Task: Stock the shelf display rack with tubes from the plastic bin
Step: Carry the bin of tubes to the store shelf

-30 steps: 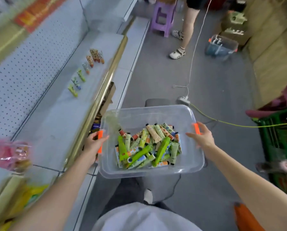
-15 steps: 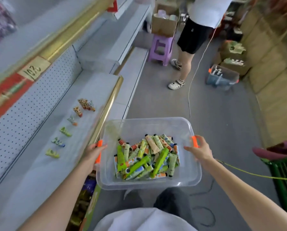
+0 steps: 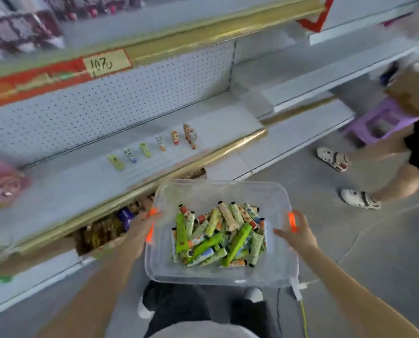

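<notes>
I hold a clear plastic bin (image 3: 264,272) in front of me, above my knees. My left hand (image 3: 140,224) grips its orange left handle and my right hand (image 3: 297,236) grips the orange right handle. Inside lies a heap of small tubes (image 3: 218,236), mostly green and patterned. To the upper left, the white shelf (image 3: 64,189) with a gold front rail carries a row of several tubes (image 3: 155,147) standing on their caps. The bin's left edge is close to the shelf rail.
A pegboard back panel (image 3: 106,103) and an upper shelf with a handwritten price tag (image 3: 107,62) sit above. A person's legs in white sandals (image 3: 359,198) stand at right, near a purple stool (image 3: 376,123). A yellow cable (image 3: 303,318) runs on the grey floor. Pink goods (image 3: 1,184) sit at shelf left.
My view has swung left toward the shelf, and the bin has come nearer the gold rail. Both hands keep the same grip on the bin handles.
</notes>
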`<state>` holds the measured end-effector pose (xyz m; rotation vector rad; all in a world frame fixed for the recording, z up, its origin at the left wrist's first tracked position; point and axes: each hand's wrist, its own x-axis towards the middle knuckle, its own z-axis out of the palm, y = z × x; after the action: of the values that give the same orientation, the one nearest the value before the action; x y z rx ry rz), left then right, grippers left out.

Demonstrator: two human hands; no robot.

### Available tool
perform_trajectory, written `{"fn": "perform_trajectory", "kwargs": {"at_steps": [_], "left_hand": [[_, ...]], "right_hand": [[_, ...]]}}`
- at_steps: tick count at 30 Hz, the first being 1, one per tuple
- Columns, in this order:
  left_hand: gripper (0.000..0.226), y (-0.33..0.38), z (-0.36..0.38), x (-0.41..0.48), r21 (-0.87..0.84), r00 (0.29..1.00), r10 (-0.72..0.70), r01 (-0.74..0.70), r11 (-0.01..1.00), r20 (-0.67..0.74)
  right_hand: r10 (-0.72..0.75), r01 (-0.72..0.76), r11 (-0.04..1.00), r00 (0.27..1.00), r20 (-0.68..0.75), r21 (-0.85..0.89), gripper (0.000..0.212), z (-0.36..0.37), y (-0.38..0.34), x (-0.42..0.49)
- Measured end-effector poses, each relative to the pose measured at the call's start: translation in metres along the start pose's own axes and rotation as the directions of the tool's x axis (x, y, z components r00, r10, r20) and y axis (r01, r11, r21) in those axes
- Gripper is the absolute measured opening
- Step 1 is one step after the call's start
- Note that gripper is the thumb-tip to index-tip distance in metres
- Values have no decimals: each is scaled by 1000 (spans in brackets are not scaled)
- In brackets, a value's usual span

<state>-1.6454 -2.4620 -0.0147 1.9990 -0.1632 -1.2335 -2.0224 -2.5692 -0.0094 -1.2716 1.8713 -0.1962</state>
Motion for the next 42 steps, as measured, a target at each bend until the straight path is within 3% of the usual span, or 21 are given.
{"fn": "perform_trajectory", "kwargs": {"at_steps": [3,9,12,22,27,33,39,42], "left_hand": [[5,-16,13,-41,-154,994,-60,46,987,-92],[14,-41,17,-63,-242,954,-196,140,960,-225],[17,-43,11,-52,-259,946,-248,191,947,-209],[23,-1,-24,7,-189,958,-216,181,965,-186],[22,10,-36,21,-212,955,-216,172,962,-202],[34,14,-43,43,-301,933,-273,198,933,-232],[24,8,-14,40,-447,864,-345,161,880,-366],[37,-7,5,39,-530,813,-407,146,835,-417]], "right_hand": [[-41,50,996,994,101,-80,79,-13,-14,33],[-71,118,970,973,220,-211,74,-2,-52,71],[-44,105,967,967,252,-233,74,12,-53,70],[23,20,980,977,210,-197,77,52,-79,84],[-16,52,981,982,187,-188,75,66,-107,97],[-64,133,961,960,274,-241,75,78,-142,129],[-122,244,929,912,392,-279,63,89,-171,173],[-143,303,900,883,447,-312,62,91,-181,197]]}}
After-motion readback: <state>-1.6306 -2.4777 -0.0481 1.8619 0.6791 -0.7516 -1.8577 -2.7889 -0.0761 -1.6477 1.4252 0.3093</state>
